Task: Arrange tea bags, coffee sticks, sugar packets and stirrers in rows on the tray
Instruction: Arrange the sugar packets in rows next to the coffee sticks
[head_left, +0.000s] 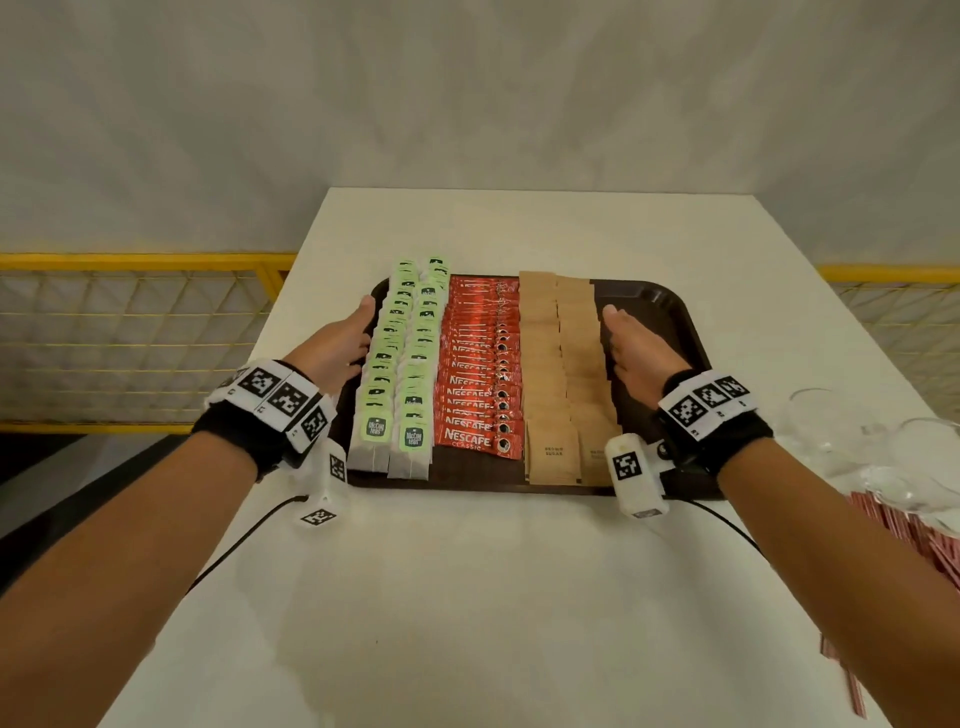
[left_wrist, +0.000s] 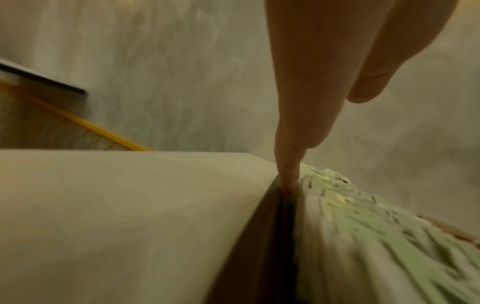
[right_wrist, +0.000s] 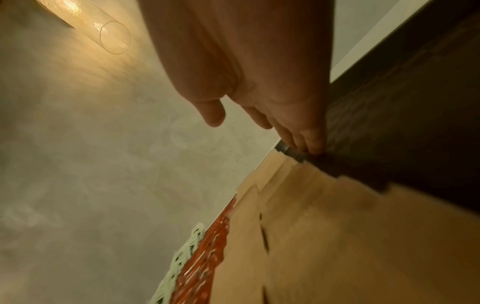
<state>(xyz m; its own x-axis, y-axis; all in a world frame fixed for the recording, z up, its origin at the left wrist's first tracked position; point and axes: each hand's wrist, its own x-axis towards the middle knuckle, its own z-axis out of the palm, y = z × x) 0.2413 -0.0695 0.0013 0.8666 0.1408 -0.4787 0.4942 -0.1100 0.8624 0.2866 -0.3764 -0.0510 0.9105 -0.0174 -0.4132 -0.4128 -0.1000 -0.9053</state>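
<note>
Two flat hands, left hand (head_left: 345, 338) by tea bags (head_left: 397, 364), right hand (head_left: 636, 353) by sugar packets (head_left: 566, 374), hold nothing; stirrers (head_left: 924, 540) look cut off.

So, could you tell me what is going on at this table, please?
A person is squaring up rows on a dark tray. The left hand presses flat against the green tea bags, the right hand against the brown sugar packets, with red coffee sticks between. The stirrers lie off the tray on the table, not yet placed.
</note>
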